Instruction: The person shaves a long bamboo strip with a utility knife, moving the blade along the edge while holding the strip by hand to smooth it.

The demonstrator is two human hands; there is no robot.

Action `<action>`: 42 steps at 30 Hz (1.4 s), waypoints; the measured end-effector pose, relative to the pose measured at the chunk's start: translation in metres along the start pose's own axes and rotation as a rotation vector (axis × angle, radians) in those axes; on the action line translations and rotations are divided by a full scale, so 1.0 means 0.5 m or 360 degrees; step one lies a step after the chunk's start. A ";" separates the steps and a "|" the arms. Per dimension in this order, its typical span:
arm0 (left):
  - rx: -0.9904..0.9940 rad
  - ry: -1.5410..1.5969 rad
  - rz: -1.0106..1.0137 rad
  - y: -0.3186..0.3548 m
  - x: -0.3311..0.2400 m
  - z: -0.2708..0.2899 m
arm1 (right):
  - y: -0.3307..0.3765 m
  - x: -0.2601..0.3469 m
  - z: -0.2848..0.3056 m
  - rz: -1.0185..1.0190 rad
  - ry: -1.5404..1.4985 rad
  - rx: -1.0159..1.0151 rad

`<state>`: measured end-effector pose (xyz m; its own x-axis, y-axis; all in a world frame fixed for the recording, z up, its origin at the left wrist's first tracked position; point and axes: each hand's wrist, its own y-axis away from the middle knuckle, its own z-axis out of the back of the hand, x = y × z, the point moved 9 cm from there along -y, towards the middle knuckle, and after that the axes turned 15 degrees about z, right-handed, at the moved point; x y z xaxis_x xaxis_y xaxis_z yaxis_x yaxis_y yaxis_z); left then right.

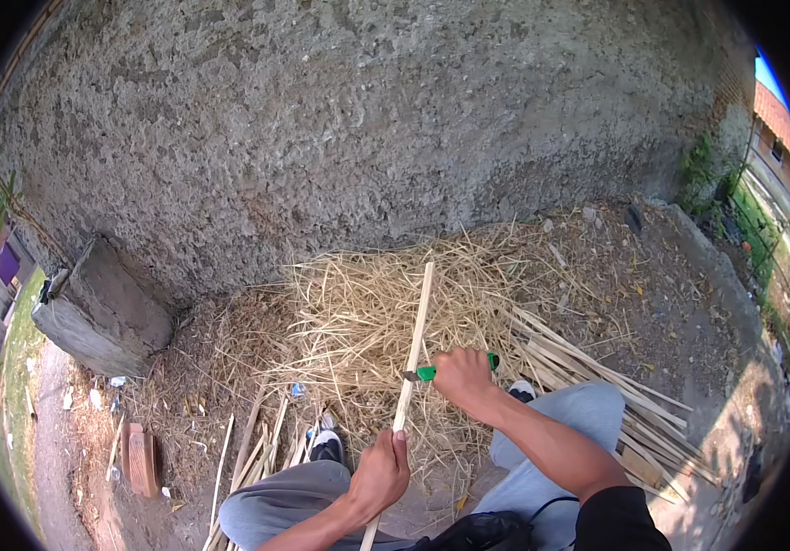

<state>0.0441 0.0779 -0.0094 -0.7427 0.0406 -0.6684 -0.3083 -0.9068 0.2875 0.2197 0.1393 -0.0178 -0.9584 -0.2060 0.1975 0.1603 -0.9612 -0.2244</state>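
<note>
The left hand (381,473) is gripping the near part of a long, pale, straight wooden stick (412,354), its fingers wrapped fully around the shaft. The stick is running from between the person's knees up and away, tilted slightly to the right, with its far tip lying over a heap of dry yellow straw shavings (367,321). The right hand (462,375) is closing in a fist around a green-handled knife (427,372), the short blade pointing left and meeting the stick about midway along its length. The person is sitting in grey trousers (569,418) with dark shoes (327,447) planted at the near edge of the straw.

To the right, a bundle of similar pale split sticks (615,395) is lying on the dirt, fanning out toward the near right. More thin sticks are lying at the near left. Beyond the straw, a rough grey plastered wall (367,119) is filling the far side, with a weathered concrete block (101,308) leaning against it at the left and a reddish brick (142,459) nearer on the ground.
</note>
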 end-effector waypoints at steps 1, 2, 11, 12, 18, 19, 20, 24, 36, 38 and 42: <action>0.0027 0.0010 0.0041 -0.002 0.002 0.003 | -0.003 -0.011 -0.018 -0.0091 -0.0092 0.0109; 0.0054 0.0019 0.0081 -0.002 0.006 0.002 | -0.001 -0.024 -0.039 -0.0183 -0.0185 0.0217; 0.0247 0.0002 0.0102 0.053 0.041 -0.015 | -0.029 -0.131 -0.041 -0.0315 0.0037 -0.0032; 0.0138 -0.0086 -0.0091 0.062 0.068 -0.027 | -0.039 -0.127 -0.042 -0.0306 0.0027 -0.0043; 0.0269 -0.0121 0.0029 0.112 0.089 -0.027 | -0.024 -0.225 -0.083 -0.0571 0.0135 0.0190; 0.0341 -0.0176 0.0043 0.138 0.090 -0.029 | 0.004 -0.287 -0.087 -0.0658 0.0189 0.0159; 0.0341 -0.0197 0.0223 0.167 0.074 -0.004 | 0.042 -0.352 -0.085 -0.0775 0.0224 0.0126; 0.0093 0.0084 0.0231 0.127 0.160 0.055 | 0.081 -0.391 -0.064 -0.1009 0.0148 0.0236; 0.1123 0.1440 0.0556 0.089 0.137 0.021 | 0.014 -0.144 0.041 -0.0761 -0.1338 -0.0266; 0.1100 0.1415 0.0528 0.077 0.133 0.016 | 0.004 -0.110 0.079 -0.0702 -0.1654 -0.0473; 0.1120 0.1389 0.0525 0.063 0.115 -0.006 | 0.010 -0.113 0.097 -0.0701 -0.1879 -0.0571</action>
<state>-0.0065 0.0504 -0.0410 -0.2719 -0.7039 -0.6562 -0.6415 -0.3757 0.6688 0.2860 0.1374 0.0164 -0.1013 -0.1004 0.9898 -0.3583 -0.9244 -0.1304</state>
